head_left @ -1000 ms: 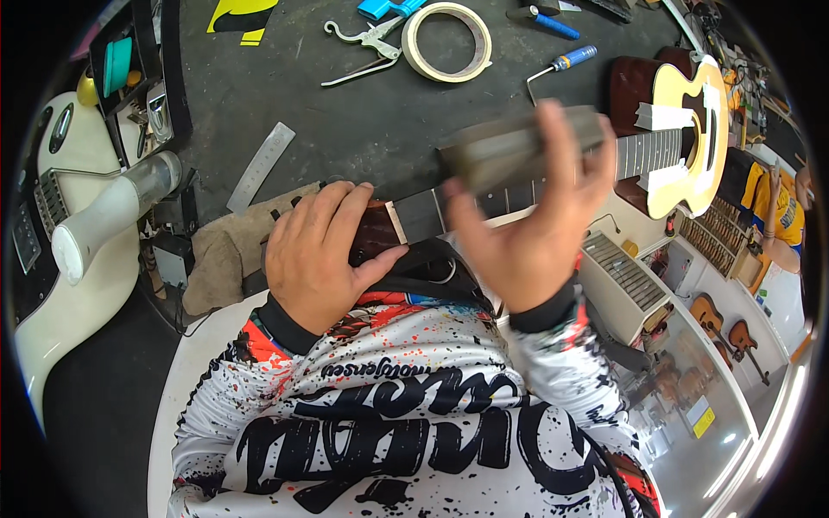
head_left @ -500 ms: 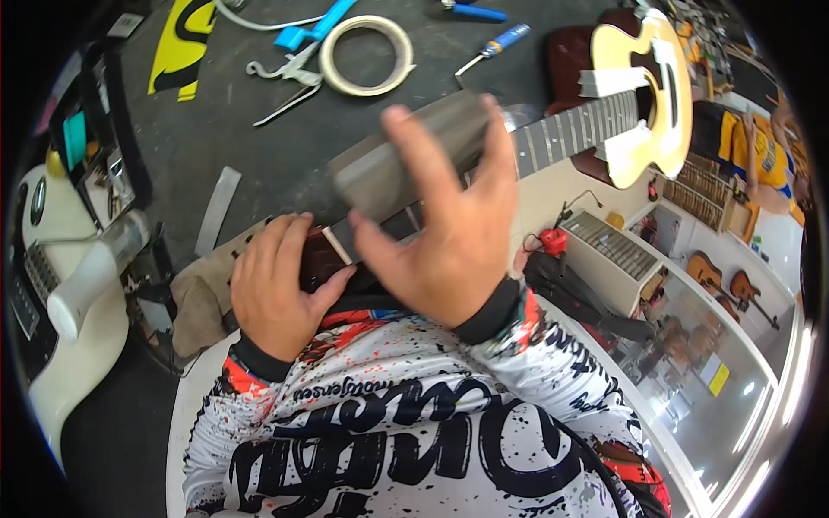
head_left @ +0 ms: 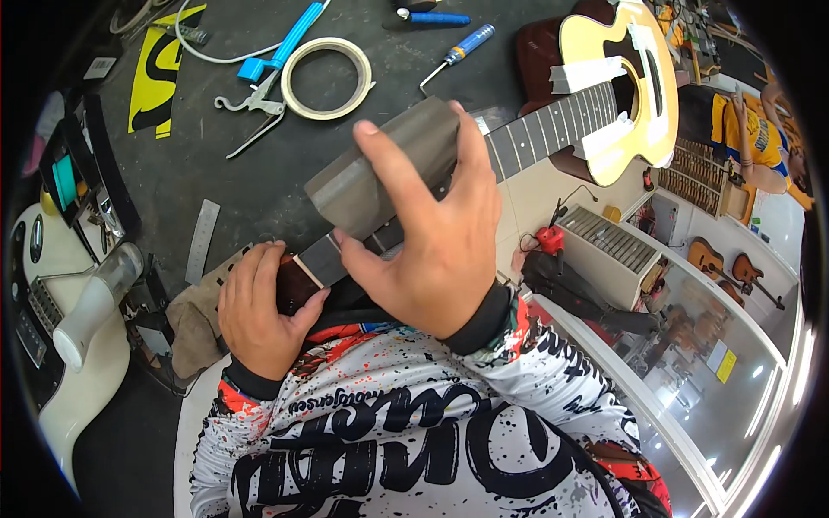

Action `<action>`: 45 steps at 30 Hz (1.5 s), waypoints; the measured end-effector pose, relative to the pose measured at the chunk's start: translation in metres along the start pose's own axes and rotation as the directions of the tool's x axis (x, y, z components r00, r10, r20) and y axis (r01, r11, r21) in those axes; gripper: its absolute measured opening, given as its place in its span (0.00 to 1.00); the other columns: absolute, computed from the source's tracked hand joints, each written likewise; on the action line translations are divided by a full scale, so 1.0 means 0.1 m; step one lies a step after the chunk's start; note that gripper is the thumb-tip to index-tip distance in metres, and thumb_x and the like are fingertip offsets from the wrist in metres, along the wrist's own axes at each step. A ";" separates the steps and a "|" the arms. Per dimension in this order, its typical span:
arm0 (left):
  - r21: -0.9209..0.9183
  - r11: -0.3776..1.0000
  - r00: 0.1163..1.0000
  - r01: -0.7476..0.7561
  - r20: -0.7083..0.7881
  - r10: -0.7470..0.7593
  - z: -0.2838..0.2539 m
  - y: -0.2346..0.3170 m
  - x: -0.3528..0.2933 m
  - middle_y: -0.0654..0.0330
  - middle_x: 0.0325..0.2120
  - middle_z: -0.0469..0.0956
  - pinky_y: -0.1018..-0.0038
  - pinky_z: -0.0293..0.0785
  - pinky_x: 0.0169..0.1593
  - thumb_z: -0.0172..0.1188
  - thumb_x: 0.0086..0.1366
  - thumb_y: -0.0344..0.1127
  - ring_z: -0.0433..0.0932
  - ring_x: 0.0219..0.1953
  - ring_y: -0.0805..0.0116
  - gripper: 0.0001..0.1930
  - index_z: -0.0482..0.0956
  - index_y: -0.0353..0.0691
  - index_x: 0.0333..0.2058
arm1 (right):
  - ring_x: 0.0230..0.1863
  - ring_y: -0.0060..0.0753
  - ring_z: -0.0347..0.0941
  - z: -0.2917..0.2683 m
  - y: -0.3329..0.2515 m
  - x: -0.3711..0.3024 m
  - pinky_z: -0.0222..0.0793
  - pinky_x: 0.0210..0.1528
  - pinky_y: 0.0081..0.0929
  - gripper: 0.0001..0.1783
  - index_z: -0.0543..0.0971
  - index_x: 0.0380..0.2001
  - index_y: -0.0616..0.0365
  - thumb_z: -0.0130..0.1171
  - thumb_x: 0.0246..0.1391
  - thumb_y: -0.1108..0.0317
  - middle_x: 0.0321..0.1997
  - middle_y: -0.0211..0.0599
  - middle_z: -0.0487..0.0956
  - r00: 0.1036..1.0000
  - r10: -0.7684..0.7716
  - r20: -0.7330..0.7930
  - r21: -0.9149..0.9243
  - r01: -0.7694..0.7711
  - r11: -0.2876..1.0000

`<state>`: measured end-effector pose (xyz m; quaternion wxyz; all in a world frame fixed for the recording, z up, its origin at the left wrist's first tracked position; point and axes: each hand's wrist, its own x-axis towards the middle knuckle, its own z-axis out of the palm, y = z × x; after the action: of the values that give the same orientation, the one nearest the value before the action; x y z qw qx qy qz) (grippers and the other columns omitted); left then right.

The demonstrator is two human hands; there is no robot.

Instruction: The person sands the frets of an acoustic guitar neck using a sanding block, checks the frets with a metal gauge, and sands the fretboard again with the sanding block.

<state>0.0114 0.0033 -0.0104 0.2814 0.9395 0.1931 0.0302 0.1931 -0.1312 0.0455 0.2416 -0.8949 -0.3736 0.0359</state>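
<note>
An acoustic guitar (head_left: 623,82) lies across the dark workbench (head_left: 259,190), its fretted neck (head_left: 553,121) running toward me. My right hand (head_left: 432,242) grips a long grey sanding block (head_left: 380,168) laid along the neck near the nut. My left hand (head_left: 259,311) wraps around the dark red headstock (head_left: 289,285), holding it down on a tan cloth pad (head_left: 194,319). White tape strips (head_left: 583,78) flank the fretboard end over the guitar body.
A ring of masking tape (head_left: 326,79), metal pliers (head_left: 255,108), a blue tool (head_left: 289,39), a blue-handled screwdriver (head_left: 462,47) and a steel ruler (head_left: 201,242) lie on the bench. A white electric guitar (head_left: 52,345) sits left. Guitars and another person (head_left: 760,138) are at right.
My right hand has slid the sanding block along the neck toward the headstock. My left hand has kept its hold on the headstock.
</note>
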 end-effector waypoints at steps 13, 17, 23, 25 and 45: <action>-0.019 1.000 0.999 0.019 0.035 -0.018 -0.02 0.03 0.01 0.48 0.54 0.78 0.57 0.72 0.57 0.77 0.50 0.40 0.77 0.55 0.45 0.37 0.74 0.37 0.59 | 0.67 0.72 0.62 -0.04 0.19 0.02 0.58 0.69 0.57 0.48 0.78 0.62 0.40 0.80 0.29 0.63 0.68 0.70 0.63 0.998 -0.027 -0.057 0.100 0.033 0.994; -0.012 1.000 0.999 0.028 0.031 -0.028 -0.03 0.04 0.00 0.48 0.54 0.78 0.56 0.72 0.57 0.76 0.51 0.42 0.77 0.54 0.44 0.36 0.74 0.36 0.58 | 0.63 0.69 0.66 -0.24 0.65 0.21 0.65 0.64 0.54 0.48 0.76 0.64 0.42 0.79 0.32 0.65 0.68 0.70 0.62 0.992 -0.033 -0.118 -0.037 0.029 0.999; -0.007 0.999 0.998 0.046 0.045 -0.045 -0.02 0.04 -0.02 0.46 0.56 0.77 0.57 0.70 0.60 0.75 0.49 0.36 0.76 0.57 0.43 0.37 0.73 0.37 0.60 | 0.63 0.67 0.67 -0.37 0.90 0.27 0.68 0.63 0.55 0.50 0.73 0.66 0.45 0.79 0.33 0.64 0.66 0.68 0.65 0.992 -0.034 -0.119 -0.149 0.016 0.989; -0.020 0.999 0.998 0.042 0.048 -0.041 -0.02 0.02 -0.01 0.47 0.56 0.77 0.56 0.70 0.60 0.75 0.50 0.36 0.75 0.57 0.43 0.37 0.73 0.37 0.60 | 0.66 0.74 0.63 -0.25 0.60 0.14 0.63 0.67 0.58 0.50 0.75 0.66 0.42 0.80 0.32 0.61 0.68 0.72 0.62 0.993 -0.046 -0.110 -0.017 0.044 0.999; 0.266 0.962 0.996 0.064 0.043 -0.078 -0.06 0.10 -0.08 0.44 0.66 0.67 0.46 0.53 0.70 0.67 0.61 0.57 0.61 0.71 0.40 0.45 0.65 0.35 0.68 | 0.69 0.73 0.58 -1.33 1.75 0.62 0.57 0.71 0.54 0.56 0.64 0.72 0.51 0.80 0.37 0.66 0.70 0.72 0.55 0.920 -0.021 -0.391 -0.150 -0.042 0.988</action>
<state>0.0063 -0.0044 0.0011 0.1597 0.9615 0.2214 -0.0308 0.3843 -0.2487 0.0891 0.2409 -0.9020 -0.3145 -0.1716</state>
